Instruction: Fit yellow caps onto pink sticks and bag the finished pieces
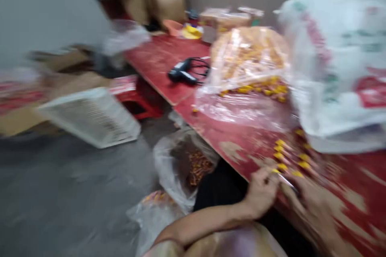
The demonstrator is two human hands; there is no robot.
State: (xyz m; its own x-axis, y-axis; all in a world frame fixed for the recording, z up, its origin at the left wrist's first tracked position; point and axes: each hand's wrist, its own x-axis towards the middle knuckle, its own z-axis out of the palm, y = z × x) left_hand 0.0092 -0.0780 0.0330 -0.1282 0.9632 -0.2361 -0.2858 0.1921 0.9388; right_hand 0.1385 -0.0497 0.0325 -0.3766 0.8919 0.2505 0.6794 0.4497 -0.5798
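My left hand (pixel 261 192) is closed at the table's edge, its fingertips pinching a small yellow-tipped piece (pixel 275 171). My right hand (pixel 313 204), smeared by motion, is closed around a thin silver metal tool (pixel 288 182) whose tip reaches to that piece. Whether the tool is a blade, scissors or tweezers is too blurred to tell. Just beyond both hands, several pinkish pieces with yellow ends (pixel 280 149) lie in rows on the red table (pixel 208 128).
A clear plastic bag of yellow-ended pieces (pixel 250 56) and a large white printed sack (pixel 340 60) stand on the table. Farther back lies a black corded device (pixel 182 73). Below are an open plastic bag of small brown pieces (pixel 164 156) and a white basket (pixel 93 118).
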